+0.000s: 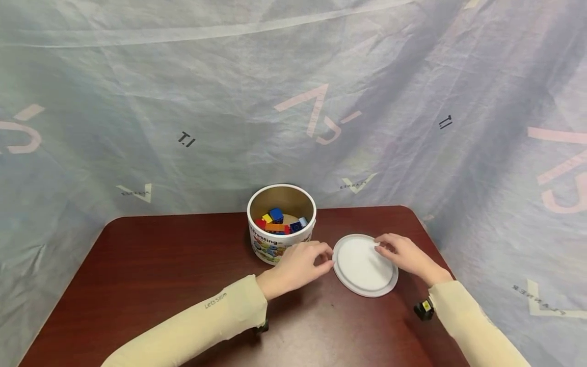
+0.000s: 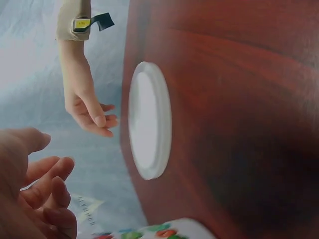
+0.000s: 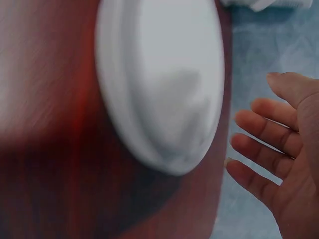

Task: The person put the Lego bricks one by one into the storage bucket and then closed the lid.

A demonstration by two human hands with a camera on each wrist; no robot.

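A round white lid (image 1: 364,265) lies flat on the dark red table, right of a white bucket (image 1: 268,251). My left hand (image 1: 298,267) hovers between bucket and lid, its fingers loosely bent and holding nothing. Over the lid's right side is my right hand (image 1: 405,256), fingers relaxed and a little apart from the lid. The left wrist view shows a gap between the right hand (image 2: 84,102) and the lid (image 2: 145,122). In the right wrist view the fingers (image 3: 261,152) are spread, and the lid (image 3: 174,55) carries a shadow.
Inside the uncovered bucket lie several building blocks (image 1: 276,216) in blue, yellow, red and orange. The table (image 1: 179,265) has rounded far corners. A grey printed cloth (image 1: 229,112) hangs behind it and along both sides.
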